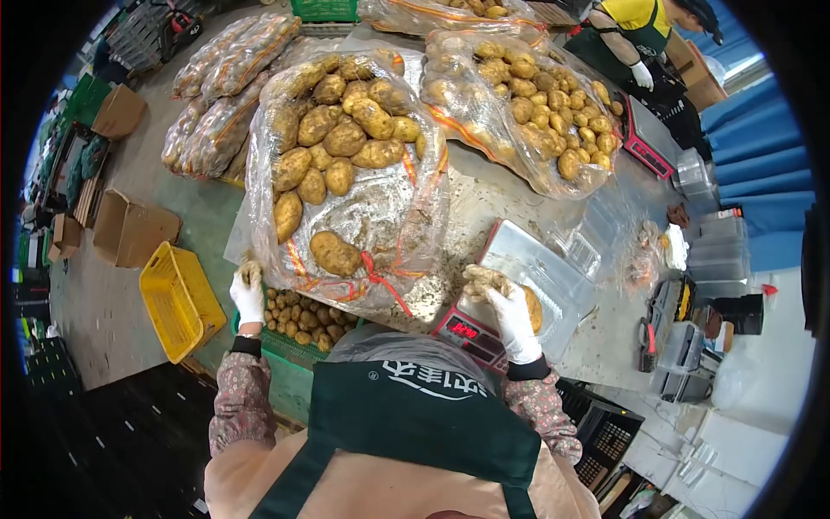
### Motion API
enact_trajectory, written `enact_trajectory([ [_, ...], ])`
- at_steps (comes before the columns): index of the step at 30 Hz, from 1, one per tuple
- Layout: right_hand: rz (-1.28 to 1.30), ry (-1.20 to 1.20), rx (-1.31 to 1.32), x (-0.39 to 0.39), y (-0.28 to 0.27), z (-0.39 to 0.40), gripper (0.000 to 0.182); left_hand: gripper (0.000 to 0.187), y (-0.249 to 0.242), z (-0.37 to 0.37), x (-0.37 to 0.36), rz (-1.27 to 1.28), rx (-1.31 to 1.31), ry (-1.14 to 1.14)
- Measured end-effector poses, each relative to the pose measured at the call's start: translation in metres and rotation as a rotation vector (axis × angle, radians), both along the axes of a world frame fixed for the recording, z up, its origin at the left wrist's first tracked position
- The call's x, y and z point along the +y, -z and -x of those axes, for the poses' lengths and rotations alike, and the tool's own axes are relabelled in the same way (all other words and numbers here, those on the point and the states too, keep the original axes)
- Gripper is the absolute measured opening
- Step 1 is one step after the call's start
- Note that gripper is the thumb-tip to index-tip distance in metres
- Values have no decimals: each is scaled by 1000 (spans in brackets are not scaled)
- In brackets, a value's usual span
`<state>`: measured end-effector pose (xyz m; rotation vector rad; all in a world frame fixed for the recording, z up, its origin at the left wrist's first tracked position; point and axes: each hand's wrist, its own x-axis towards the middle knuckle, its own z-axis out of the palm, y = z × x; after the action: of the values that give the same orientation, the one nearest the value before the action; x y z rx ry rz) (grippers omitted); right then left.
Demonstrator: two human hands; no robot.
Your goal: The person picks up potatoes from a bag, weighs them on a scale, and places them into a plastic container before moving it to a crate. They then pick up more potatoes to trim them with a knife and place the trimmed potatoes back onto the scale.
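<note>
White gloves (248, 304), brown with soil at the fingers, cover both hands of the person, as I see it from the head view. The right hand (507, 310) is above the scale (467, 334) with red lit digits, just beside a potato (533, 308), which it partly hides; whether the fingers grasp anything there, I cannot tell. A clear plastic tray (566, 324) lies on this scale. The left hand (248, 290) is at the near left corner of the open plastic bag (359, 221) full of soiled potatoes (344, 138); its grip also I cannot tell. Below is a green basket (294, 353) with smaller potatoes, and to its left a yellow crate (164, 294).
</note>
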<state>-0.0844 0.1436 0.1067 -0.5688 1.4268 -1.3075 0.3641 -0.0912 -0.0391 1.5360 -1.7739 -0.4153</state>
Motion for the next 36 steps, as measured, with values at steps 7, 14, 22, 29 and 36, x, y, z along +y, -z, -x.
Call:
enact_trajectory([
  [7,-26,220,48,39,-3,18,34,12,-29,113,-36,-113,60,287],
  [14,-38,368,69,76,-8,31,33,53,-53,204,-63,142,-264,490],
  [22,5,583,135,114,-22,57,33,104,-20,210,-121,-243,-1014,390],
  [29,-15,575,112,122,-8,56,33,91,4,210,-143,-182,-1190,387],
  [36,13,535,107,110,-5,56,33,72,-64,230,-113,-432,-913,492],
])
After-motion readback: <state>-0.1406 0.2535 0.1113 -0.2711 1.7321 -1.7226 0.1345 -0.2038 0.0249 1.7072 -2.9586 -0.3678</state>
